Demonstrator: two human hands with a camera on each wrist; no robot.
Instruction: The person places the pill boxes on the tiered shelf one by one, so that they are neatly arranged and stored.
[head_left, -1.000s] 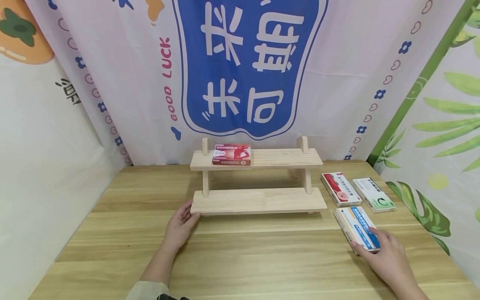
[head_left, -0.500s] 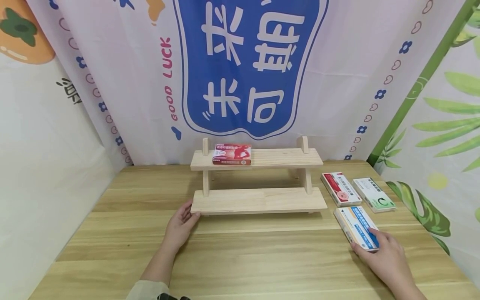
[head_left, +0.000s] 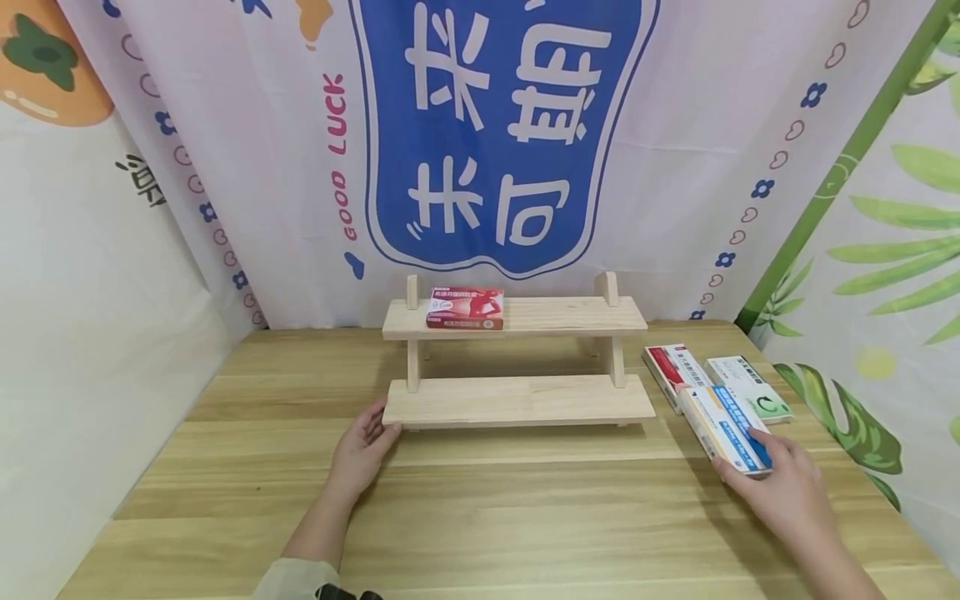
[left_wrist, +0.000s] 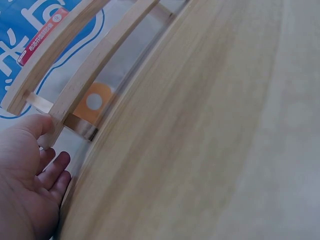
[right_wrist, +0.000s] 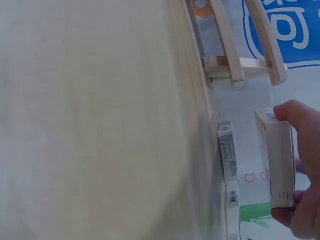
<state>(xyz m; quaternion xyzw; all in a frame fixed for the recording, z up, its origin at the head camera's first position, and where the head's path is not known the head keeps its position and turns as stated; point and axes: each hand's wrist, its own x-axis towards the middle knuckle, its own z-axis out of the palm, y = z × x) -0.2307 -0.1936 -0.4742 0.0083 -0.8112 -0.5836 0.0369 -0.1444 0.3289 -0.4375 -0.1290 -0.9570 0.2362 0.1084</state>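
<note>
A two-tier wooden display shelf [head_left: 517,402] stands on the table, with a red and pink medicine box [head_left: 465,309] lying at the left of its upper tier. My left hand [head_left: 358,454] holds the left end of the lower board; in the left wrist view the thumb lies on the board end [left_wrist: 47,137] and the fingers curl below. In my right hand [head_left: 787,492] is a blue and white medicine box [head_left: 723,429], gripped by its sides between thumb and fingers. The right wrist view shows this box [right_wrist: 280,160] raised off the table.
Right of the shelf lie two more medicine boxes, a red and white one [head_left: 671,367] partly covered by the held box and a green and white one [head_left: 750,387]. Printed cloth [head_left: 675,167] hangs behind the wooden table [head_left: 525,517] and along both sides.
My right hand has lifted the blue and white medicine box off the table and carried it slightly away from me. My left hand stays on the shelf.
</note>
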